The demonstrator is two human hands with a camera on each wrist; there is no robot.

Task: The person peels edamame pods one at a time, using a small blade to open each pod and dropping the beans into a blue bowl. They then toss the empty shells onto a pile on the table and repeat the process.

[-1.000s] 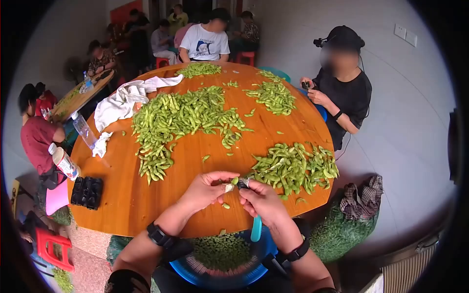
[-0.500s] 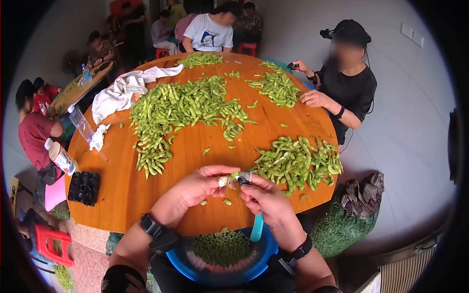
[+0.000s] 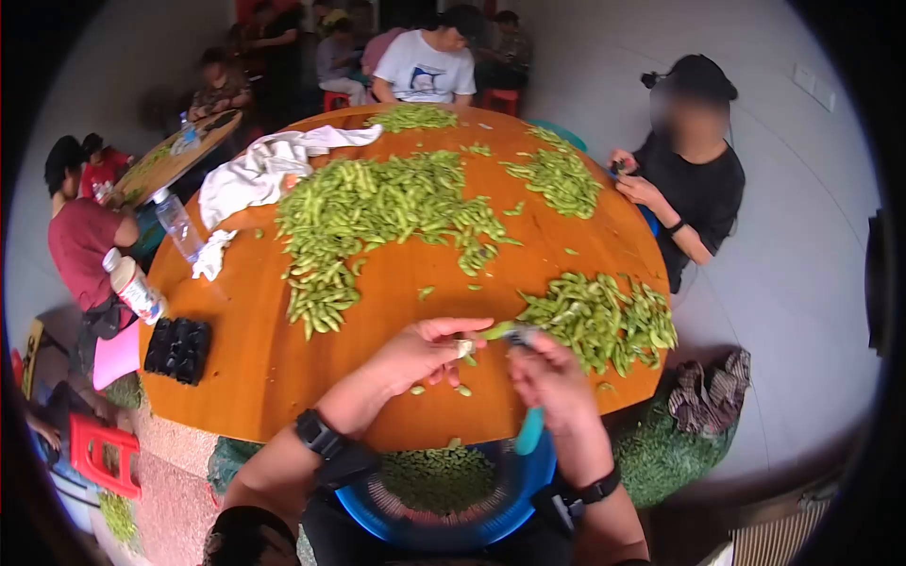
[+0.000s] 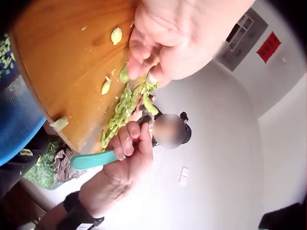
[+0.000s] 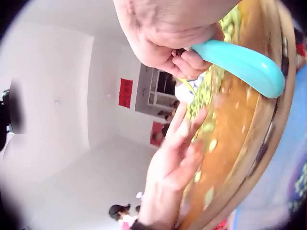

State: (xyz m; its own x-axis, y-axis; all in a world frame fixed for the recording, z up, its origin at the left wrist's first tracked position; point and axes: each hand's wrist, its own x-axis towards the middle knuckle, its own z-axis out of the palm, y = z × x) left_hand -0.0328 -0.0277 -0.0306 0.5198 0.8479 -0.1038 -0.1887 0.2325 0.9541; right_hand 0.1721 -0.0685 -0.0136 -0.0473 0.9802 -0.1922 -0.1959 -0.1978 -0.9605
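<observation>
My left hand (image 3: 411, 357) is over the near side of the table, fingers spread a little apart, with something white at the thumb. A green soybean pod (image 3: 495, 330) lies between its fingertips and my right hand (image 3: 557, 382). In the left wrist view the pod (image 4: 149, 104) is at the right hand's fingertips. That hand grips a tool with a turquoise handle (image 5: 244, 64), which sticks out below the palm; its dark and silvery front end is blurred. Loose shelled beans (image 3: 462, 390) lie on the wood under the hands.
Pods are heaped at right (image 3: 604, 321) and mid-table (image 3: 377, 208). A blue basin (image 3: 354, 505) of shelled beans sits below the table edge. At left are a black tray (image 3: 176, 349), bottles (image 3: 137, 283) and a white cloth (image 3: 250, 174). A person (image 3: 694, 170) sits at right.
The hands have drawn slightly apart, the right hand moving rightward with the tool. A longer pod shows between them than before. More loose beans lie on the table beneath.
</observation>
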